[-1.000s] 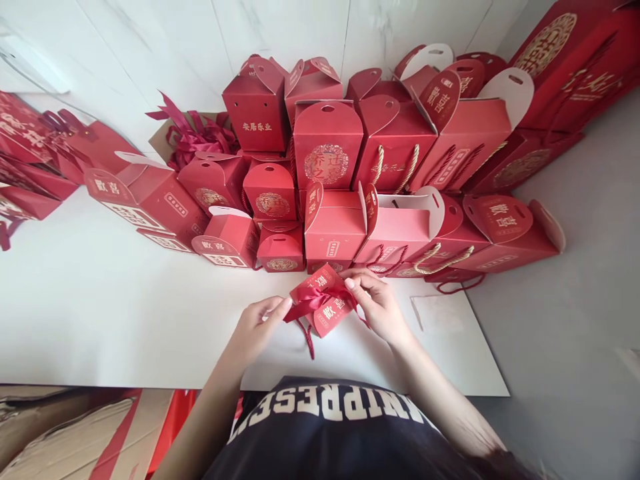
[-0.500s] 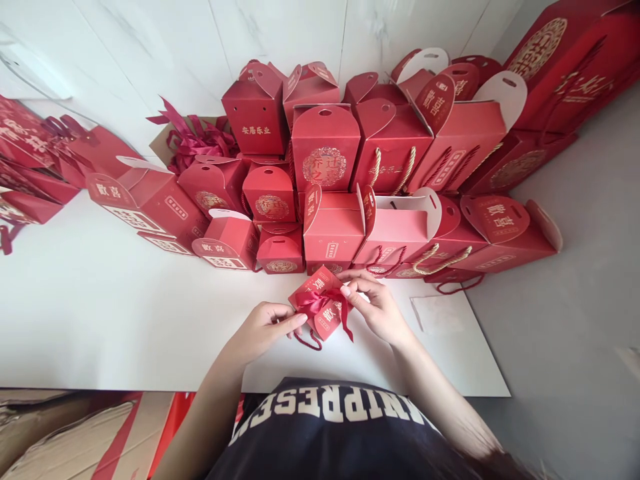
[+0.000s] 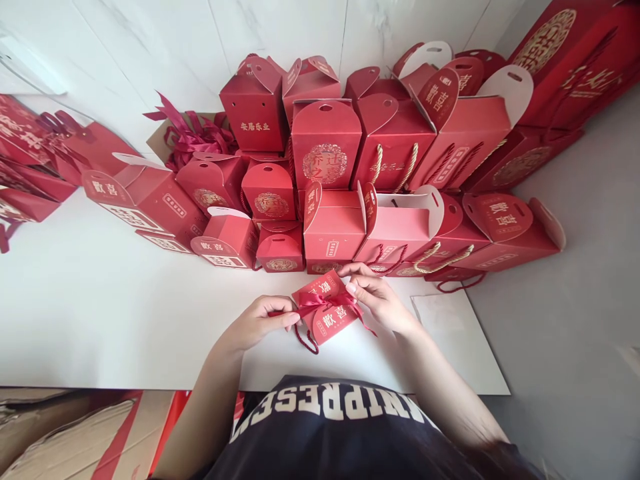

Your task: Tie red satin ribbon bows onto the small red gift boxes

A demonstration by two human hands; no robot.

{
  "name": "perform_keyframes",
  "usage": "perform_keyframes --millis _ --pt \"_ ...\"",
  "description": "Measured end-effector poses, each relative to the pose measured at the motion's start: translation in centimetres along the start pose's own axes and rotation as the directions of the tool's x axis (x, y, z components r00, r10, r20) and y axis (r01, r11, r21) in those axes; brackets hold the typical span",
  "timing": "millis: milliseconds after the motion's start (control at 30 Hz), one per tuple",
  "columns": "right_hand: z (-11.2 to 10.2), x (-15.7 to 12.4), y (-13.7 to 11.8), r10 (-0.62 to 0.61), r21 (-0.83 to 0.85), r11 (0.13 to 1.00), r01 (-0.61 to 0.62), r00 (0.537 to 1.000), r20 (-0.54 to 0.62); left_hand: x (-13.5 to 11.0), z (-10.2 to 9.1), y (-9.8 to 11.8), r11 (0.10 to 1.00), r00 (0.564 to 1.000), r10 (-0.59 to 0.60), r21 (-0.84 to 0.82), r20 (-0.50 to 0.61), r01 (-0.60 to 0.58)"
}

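A small red gift box [image 3: 331, 327] with gold lettering sits on the white table, turned at an angle before me. Across its closed top runs a dark red satin ribbon [image 3: 314, 301], tied in a bow. My left hand [image 3: 266, 320] pinches the ribbon at the box's left side between thumb and fingers. On the right, my right hand [image 3: 379, 298] grips the ribbon's other side, its fingertips against the box's far right edge. A ribbon tail hangs past the right corner. A twisted red cord handle [image 3: 306, 340] loops out at the near left.
Stacked red gift boxes [image 3: 334, 223] line the table's back. An open carton [image 3: 158, 137] of loose ribbon stands behind them. More red packages [image 3: 35, 167] lie at far left. A clear flat sheet [image 3: 440, 313] is on the white table [image 3: 125, 327]. Cardboard [image 3: 75, 440] lies below left.
The box has turned slightly on the table. Both hands have moved a little apart, and the ribbon is drawn out straighter to either side.
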State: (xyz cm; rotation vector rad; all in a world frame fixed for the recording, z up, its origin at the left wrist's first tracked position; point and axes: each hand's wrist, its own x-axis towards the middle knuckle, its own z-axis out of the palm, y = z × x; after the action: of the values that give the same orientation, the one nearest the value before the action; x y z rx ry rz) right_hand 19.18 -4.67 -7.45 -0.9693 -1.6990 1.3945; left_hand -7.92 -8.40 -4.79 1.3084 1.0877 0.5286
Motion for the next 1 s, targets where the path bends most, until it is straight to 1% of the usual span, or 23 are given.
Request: perform_keyframes --millis 100,167,233,267,300,333,367,400,433,467,500,567,633,700,800,900,1000 --pt "0.0 0.1 -0.6 -0.016 -0.065 0.998 0.017 1.0 0.016 0.5 -0.7 -0.3 0.997 0.997 0.061 0.041 0.044 -0.062" --pt "0.1 0.3 -1.1 -0.036 -0.13 0.991 0.038 0.999 0.02 0.6 -1.2 -0.2 0.991 0.99 0.09 0.092 0.109 -0.1" --pt "0.1 0.3 -1.7 -0.057 -0.183 0.981 0.062 0.998 0.032 0.4 -1.7 0.3 0.978 0.978 0.068 0.178 0.196 -0.104" --pt "0.1 0.3 -2.0 -0.067 -0.208 0.975 0.074 0.997 0.039 0.2 -1.9 0.7 0.967 0.977 0.045 0.237 0.21 -0.096" --pt "0.1 0.2 -2.3 -0.075 -0.239 0.968 0.082 0.996 0.038 0.0 -2.1 1.3 0.949 0.982 0.028 0.303 0.186 -0.085" --pt "0.0 0.0 -2.6 -0.083 -0.274 0.958 0.087 0.996 0.028 -0.2 -2.2 1.9 0.926 0.993 0.026 0.372 0.116 -0.067" --pt "0.0 -0.3 -3.0 -0.095 -0.314 0.945 0.094 0.995 0.01 -0.4 -2.1 2.6 0.899 0.999 0.046 0.436 0.007 -0.045" --pt "-0.1 -0.6 -3.3 -0.114 -0.359 0.927 0.103 0.994 -0.008 -0.6 -2.0 3.2 0.871 0.99 0.092 0.491 -0.109 -0.027" --pt "-0.1 -1.1 -3.6 -0.137 -0.412 0.904 0.116 0.99 -0.022 -0.7 -1.8 3.8 0.844 0.968 0.155 0.536 -0.199 -0.025" --pt "-0.1 -1.5 -3.8 -0.164 -0.469 0.873 0.133 0.986 -0.026 -0.6 -1.5 4.3 0.821 0.947 0.212 0.57 -0.24 -0.039" --pt "0.0 -1.9 -4.0 -0.192 -0.525 0.837 0.154 0.981 -0.019 -0.5 -1.2 4.6 0.805 0.938 0.252 0.59 -0.24 -0.066" --pt "0.1 -2.7 -4.0 -0.234 -0.627 0.756 0.188 0.972 0.01 0.1 -0.6 4.8 0.795 0.949 0.276 0.591 -0.15 -0.137" --pt "0.4 -3.1 -3.7 -0.27 -0.693 0.69 0.209 0.963 0.022 0.8 -0.3 4.7 0.814 0.966 0.248 0.556 -0.073 -0.167" --pt "0.7 -3.3 -3.2 -0.32 -0.722 0.651 0.234 0.947 0.02 1.5 -0.2 4.5 0.842 0.971 0.236 0.506 -0.034 -0.187" --pt "1.0 -3.4 -2.6 -0.403 -0.733 0.622 0.276 0.915 0.002 2.3 -0.4 4.8 0.879 0.979 0.196 0.434 0.049 -0.198" --pt "1.2 -3.3 -2.7 -0.47 -0.731 0.605 0.316 0.883 -0.007 2.8 -0.6 5.7 0.906 0.986 0.097 0.399 0.137 -0.144" --pt "1.3 -3.4 -2.8 -0.537 -0.721 0.569 0.395 0.843 0.039 3.3 -0.4 6.4 0.928 0.982 -0.048 0.372 0.184 -0.024"
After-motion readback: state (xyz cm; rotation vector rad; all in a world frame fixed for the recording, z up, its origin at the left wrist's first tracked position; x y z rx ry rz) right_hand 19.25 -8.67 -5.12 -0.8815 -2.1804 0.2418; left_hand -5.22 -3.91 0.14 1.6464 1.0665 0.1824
